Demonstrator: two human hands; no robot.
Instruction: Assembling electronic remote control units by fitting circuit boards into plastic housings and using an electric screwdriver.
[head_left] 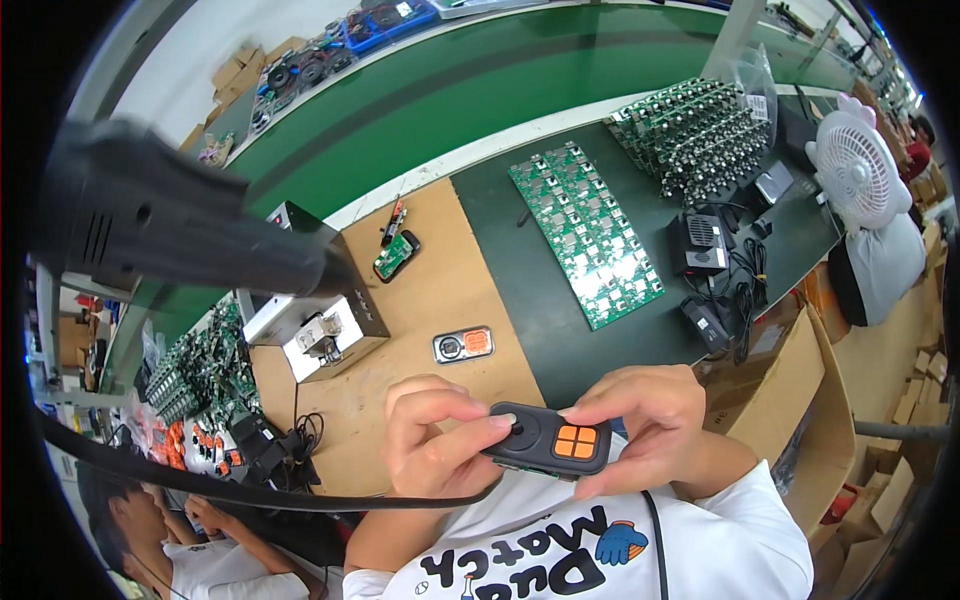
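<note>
Black ctrlr (548,442): qty 1, low ctr, approx. 6 o'clock; 4 orange btns (576,442).
Left hand (435,440): pinching its 9 o'clock end.
Right hand (660,425): gripping 3 o'clock end.
Risk: green strip (535,469) shows at edge, so shell's poss. unseated; uneven squeeze could pop it, or slip → drop.
Orange-btn unit (463,345): qty 1, 11 o'clock of ctrlr, on tabletop (480,265).
Flat PCB panel (590,235): qty 1, 12.

You have two hands, a left hand (435,440) and a right hand (655,418), on one black controller (540,435) bearing four orange buttons (584,436) at five o'clock. Count one silver-rimmed case (463,345) near centre, toward six o'clock, and one green-board case (397,257) at ten. You have one white fan (858,170) at two, and one seated person (200,555) at eight. Stacked circuit boards (695,135) at two o'clock overlap too much for you to count.
</note>
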